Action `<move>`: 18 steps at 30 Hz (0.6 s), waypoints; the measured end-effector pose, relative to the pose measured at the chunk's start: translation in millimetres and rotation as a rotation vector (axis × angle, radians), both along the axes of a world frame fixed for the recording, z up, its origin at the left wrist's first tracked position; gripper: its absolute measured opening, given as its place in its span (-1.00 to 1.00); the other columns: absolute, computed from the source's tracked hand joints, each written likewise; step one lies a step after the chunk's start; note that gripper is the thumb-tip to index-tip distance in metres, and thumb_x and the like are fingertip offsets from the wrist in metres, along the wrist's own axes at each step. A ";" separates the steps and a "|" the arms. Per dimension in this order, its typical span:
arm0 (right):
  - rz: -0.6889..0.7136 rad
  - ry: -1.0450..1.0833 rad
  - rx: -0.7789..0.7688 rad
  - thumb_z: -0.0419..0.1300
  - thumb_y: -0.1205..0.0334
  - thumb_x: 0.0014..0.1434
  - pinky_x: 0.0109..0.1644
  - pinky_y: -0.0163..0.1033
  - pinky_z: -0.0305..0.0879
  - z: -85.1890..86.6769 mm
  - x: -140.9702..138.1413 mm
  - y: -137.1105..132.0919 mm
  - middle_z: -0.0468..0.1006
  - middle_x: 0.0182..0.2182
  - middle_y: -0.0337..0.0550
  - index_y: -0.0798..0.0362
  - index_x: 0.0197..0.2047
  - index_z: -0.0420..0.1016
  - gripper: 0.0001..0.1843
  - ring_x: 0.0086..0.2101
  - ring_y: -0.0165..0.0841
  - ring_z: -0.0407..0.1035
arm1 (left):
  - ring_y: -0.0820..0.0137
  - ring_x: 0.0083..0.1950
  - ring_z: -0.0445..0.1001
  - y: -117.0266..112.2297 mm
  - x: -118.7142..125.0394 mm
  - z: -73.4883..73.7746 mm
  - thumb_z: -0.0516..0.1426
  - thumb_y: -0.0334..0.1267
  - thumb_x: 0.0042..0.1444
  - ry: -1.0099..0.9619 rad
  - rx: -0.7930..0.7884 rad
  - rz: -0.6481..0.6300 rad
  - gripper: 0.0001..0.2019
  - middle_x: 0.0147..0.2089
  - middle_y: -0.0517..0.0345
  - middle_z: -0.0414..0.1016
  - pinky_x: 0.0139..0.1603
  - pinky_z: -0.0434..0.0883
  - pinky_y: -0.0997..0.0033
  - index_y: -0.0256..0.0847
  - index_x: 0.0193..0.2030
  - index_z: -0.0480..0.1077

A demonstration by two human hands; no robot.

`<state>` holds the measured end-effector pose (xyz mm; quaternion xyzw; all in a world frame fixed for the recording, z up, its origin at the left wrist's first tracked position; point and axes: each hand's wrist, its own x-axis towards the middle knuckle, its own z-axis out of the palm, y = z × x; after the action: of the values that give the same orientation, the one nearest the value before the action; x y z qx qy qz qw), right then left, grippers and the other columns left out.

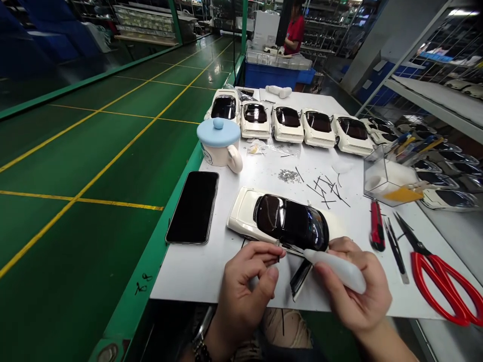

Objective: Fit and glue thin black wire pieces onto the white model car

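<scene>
A cream model car (247, 213) with a black roof lies sideways before me, its near door (301, 279) swung open toward me. My right hand (358, 281) grips a white squeeze bottle (341, 269), probably glue, whose thin nozzle points into the door opening. Beside the car's near side, my left hand (249, 279) is curled, with a small black piece (278, 259) between its fingertips; its exact kind is unclear. Thin black strips (326, 188) and a pile of tiny metal parts (289, 175) lie behind the car.
A phone (194, 206) and a lidded mug (219, 143) stand left. Several cream model cars (287, 123) line the back. To the right are a clear box (390, 176), a red cutter (376, 226), tweezers (396, 251) and red-handled scissors (433, 266). Another person (295, 32) stands far behind.
</scene>
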<state>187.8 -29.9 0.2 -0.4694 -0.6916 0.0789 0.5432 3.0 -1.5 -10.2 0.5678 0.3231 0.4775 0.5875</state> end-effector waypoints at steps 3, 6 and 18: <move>0.005 -0.057 0.023 0.19 0.58 0.00 -0.36 -0.17 0.26 -0.4 -0.4 1.7 0.37 -0.46 -0.21 0.10 -0.27 0.29 -0.73 -0.43 -0.37 0.28 | 0.36 -0.07 0.52 -0.4 -0.3 -0.7 0.08 -0.24 0.22 -0.010 -0.001 -0.004 -0.63 -0.11 0.03 0.48 0.03 0.48 0.42 -0.27 -0.61 0.34; 0.012 -0.118 0.050 0.20 0.56 -0.01 -0.40 -0.19 0.25 1.5 -1.1 2.8 0.39 -0.45 -0.18 0.11 -0.25 0.30 -0.73 -0.44 -0.38 0.27 | 0.36 -0.07 0.52 -0.5 0.4 -1.7 0.09 -0.26 0.21 -0.019 -0.003 -0.007 -0.65 -0.11 0.03 0.48 0.04 0.48 0.41 -0.27 -0.61 0.33; -0.010 -0.194 0.089 0.18 0.55 0.00 -0.41 -0.16 0.28 7.5 -6.7 5.8 0.36 -0.49 -0.19 0.11 -0.24 0.31 -0.75 -0.47 -0.37 0.25 | 0.37 -0.09 0.52 -0.1 1.1 -0.2 0.08 -0.28 0.21 0.006 0.004 -0.002 -0.65 -0.11 0.03 0.49 0.01 0.49 0.42 -0.26 -0.62 0.32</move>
<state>181.1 -24.1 7.7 -0.4538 -0.7413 -0.0007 0.4945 4.0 -1.5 -10.4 0.5709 0.3233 0.4759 0.5857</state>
